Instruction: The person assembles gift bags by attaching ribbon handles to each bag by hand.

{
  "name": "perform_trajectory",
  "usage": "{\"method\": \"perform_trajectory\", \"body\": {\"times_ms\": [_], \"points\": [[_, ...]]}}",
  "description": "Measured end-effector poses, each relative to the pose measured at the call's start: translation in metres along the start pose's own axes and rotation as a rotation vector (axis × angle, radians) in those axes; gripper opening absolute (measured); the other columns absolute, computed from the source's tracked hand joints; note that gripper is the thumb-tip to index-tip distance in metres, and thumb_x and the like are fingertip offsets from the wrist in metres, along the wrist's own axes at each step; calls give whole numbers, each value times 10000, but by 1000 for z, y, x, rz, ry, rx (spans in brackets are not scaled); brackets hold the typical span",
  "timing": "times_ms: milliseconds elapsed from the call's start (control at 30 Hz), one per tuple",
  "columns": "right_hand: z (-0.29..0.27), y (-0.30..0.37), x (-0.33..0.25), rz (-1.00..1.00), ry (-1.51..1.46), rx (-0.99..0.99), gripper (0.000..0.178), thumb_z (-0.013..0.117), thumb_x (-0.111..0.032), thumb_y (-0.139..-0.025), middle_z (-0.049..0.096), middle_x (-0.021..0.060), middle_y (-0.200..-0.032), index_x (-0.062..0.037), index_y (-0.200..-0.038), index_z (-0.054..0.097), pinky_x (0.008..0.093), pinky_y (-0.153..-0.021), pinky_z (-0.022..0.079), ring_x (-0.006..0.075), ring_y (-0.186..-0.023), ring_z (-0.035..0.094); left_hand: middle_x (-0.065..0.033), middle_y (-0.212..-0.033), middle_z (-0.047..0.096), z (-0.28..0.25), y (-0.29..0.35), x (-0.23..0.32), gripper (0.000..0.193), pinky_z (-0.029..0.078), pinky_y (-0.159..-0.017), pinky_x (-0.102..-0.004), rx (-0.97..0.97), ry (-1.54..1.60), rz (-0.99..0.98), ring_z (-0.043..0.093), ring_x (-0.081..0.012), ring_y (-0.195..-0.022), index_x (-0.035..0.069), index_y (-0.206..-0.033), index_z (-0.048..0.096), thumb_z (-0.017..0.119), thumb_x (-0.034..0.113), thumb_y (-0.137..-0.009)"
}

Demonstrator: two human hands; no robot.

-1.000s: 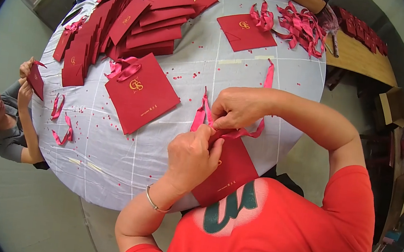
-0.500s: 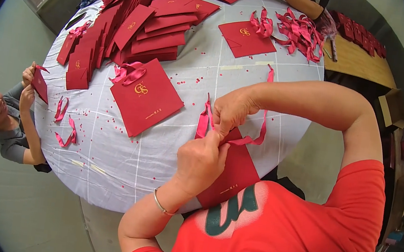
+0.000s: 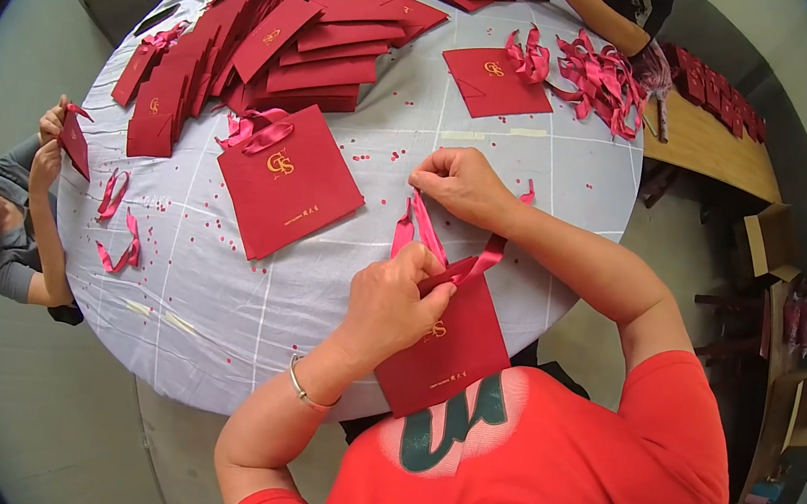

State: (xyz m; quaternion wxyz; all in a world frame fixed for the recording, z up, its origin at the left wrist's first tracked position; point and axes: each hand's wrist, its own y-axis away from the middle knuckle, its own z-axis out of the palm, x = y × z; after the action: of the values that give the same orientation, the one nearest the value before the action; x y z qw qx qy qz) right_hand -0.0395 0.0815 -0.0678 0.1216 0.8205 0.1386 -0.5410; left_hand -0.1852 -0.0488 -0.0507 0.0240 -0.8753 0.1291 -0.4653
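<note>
A dark red paper gift bag (image 3: 446, 353) with gold print leans flat between my body and the table edge. My left hand (image 3: 389, 301) is closed on its top edge, thumb across the front. A pink ribbon (image 3: 431, 230) rises from the bag's top, and my right hand (image 3: 462, 184) pinches its end above the bag. Another ribbon strip (image 3: 486, 257) loops at the bag's upper right, passing under my right forearm. On the table to the left lies a finished-looking red bag (image 3: 290, 188) with a pink ribbon handle (image 3: 259, 129).
Stacked red bags (image 3: 322, 56) cover the far left of the white-clothed table (image 3: 203, 328). Another bag (image 3: 495, 82) and a ribbon pile (image 3: 601, 80) lie at far right. One co-worker (image 3: 10, 214) holds a small bag at left; another person's arm (image 3: 595, 4) reaches in at the back.
My right hand has moved up and away from my left, drawing the pink ribbon end out above the bag. My left hand stays at the bag's top edge. The view has shifted slightly.
</note>
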Motion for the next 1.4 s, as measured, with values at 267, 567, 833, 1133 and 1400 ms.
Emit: {"method": "perform_trajectory", "body": {"times_ms": [267, 567, 833, 1133, 1400], "points": [[-5, -2, 0, 38, -79, -32, 205, 648, -178, -861, 615, -6, -712, 19, -896, 691, 223, -607, 463, 47, -671, 548, -95, -710, 685, 3, 0, -5, 227, 486, -579, -318, 25, 6, -8, 660, -216, -619, 44, -875, 565, 721, 153, -751], [-65, 73, -30, 106, 132, 10, 294, 611, -245, -898, 609, -5, -620, -8, -742, 687, 220, -496, 406, 44, -532, 515, -92, -747, 692, -3, -3, -8, 196, 487, -573, -301, -87, -4, -87, 654, -180, -615, 39, -937, 592, 679, 132, -789], [-48, 111, -18, 604, -544, -174, 312, 617, -307, -907, 476, -47, -585, -79, -700, 567, 197, -402, 237, 37, -459, 349, -129, -761, 684, -3, -5, -9, 169, 494, -624, -359, -124, 133, -179, 664, -282, -687, 49, -938, 609, 636, 151, -806], [-31, 91, -37, 230, -717, -116, 87, 684, -14, -800, 570, -27, -719, -59, -861, 641, 190, -488, 310, 33, -561, 430, -112, -764, 695, 1, -6, -13, 146, 496, -619, -354, -111, 180, -179, 676, -255, -693, 33, -903, 629, 621, 152, -819], [-31, 82, -89, -34, -608, -385, 164, 722, 30, -735, 633, 6, -814, -25, -858, 629, 179, -586, 434, 39, -676, 556, -153, -730, 669, -4, -6, -2, 191, 499, -612, -419, -93, -111, -187, 650, -332, -697, 42, -845, 653, 630, 229, -807]]}}
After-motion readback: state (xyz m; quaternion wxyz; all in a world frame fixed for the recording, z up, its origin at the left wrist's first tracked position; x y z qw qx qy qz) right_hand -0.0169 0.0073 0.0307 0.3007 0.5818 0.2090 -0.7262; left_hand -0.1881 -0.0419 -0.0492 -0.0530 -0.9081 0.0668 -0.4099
